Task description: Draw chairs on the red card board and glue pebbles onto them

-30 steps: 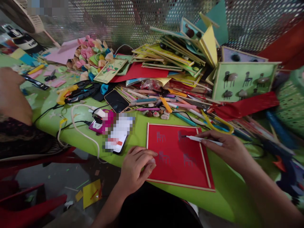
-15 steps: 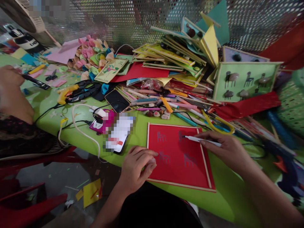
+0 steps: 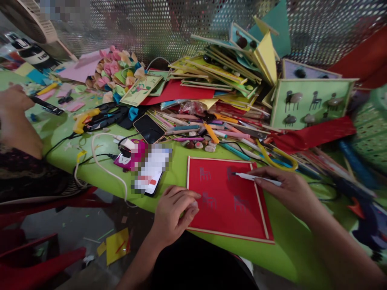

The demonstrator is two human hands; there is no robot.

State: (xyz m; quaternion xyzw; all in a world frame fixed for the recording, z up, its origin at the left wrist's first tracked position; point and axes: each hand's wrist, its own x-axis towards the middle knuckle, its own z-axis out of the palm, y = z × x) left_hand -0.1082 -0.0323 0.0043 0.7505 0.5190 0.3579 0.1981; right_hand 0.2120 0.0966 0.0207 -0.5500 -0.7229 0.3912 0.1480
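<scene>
A red board [image 3: 225, 219] with pale wooden strips along its edges lies flat on the green table. Several dark chair-like drawings, such as the chair drawing [image 3: 241, 203], mark its surface. Between the fingers and thumb of my right hand [image 3: 282, 187] is a white marker [image 3: 249, 177]. Its dark tip meets the upper right drawing, as far as I can see. My left hand [image 3: 177, 213] rests at the board's left edge, fingers loosely bent and apart, holding nothing. Just left of that hand lies a lit phone [image 3: 154, 177].
Behind the board spreads a heap of pens, with pebbles [image 3: 208, 144] in front and yellow scissors handles [image 3: 281, 161] at right. A framed green picture [image 3: 314, 102] stands beyond. Cables and a purple power strip [image 3: 137, 151] lie left. Another person's hand [image 3: 15, 98] holds a dark object.
Both hands and the board hold nearly the same positions. The marker tip stays at the upper right drawing, with hardly any visible shift.
</scene>
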